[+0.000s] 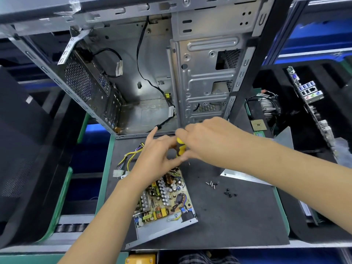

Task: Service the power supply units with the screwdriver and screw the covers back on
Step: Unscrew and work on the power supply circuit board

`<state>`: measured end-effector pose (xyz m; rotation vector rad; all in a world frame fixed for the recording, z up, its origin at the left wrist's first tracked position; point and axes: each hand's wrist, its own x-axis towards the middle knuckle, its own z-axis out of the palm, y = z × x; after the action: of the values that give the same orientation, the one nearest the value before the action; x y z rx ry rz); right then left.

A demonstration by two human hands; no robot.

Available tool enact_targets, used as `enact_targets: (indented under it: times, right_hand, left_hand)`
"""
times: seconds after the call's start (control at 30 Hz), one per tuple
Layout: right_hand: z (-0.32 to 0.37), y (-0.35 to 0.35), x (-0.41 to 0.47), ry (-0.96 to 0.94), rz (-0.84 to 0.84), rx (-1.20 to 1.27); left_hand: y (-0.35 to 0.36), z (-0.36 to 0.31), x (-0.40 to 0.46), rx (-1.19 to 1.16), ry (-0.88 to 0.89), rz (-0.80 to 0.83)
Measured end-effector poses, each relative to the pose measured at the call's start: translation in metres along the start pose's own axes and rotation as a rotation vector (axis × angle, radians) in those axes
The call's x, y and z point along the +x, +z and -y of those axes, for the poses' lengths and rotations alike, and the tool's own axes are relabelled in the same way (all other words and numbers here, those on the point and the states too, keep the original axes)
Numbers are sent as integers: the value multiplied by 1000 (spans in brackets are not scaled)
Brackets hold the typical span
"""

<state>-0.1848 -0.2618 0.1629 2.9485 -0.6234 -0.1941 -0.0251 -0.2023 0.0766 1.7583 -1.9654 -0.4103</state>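
PSU [163,202] open, board bare and fragile, best held by stiff steel edges; right hand [207,138] gripping screwdriver [180,147], left hand [158,153] seemingly pinching its shaft.

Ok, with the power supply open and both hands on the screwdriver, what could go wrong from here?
1. The loose screws lie unboxed on the mat; a forearm sweep could scatter them.
2. The power supply board is bare, so a slip of the screwdriver, gripped by the right hand and steadied by the left hand, could hit components.
3. The metal cover has exposed edges near the right forearm.
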Motion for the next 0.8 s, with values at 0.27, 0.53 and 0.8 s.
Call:
enact_targets:
  times: [0.27,0.53,0.8]
  right_hand:
    - [0,-2,-5,-15,-19,-67]
    - [1,7,-5,152,19,-56]
    - [-9,-1,-6,39,67,49]
  left_hand:
    - [-9,0,12,61,45,239]
    - [8,-9,14,-26,8,123]
    - [-8,-7,18,-173,48,233]
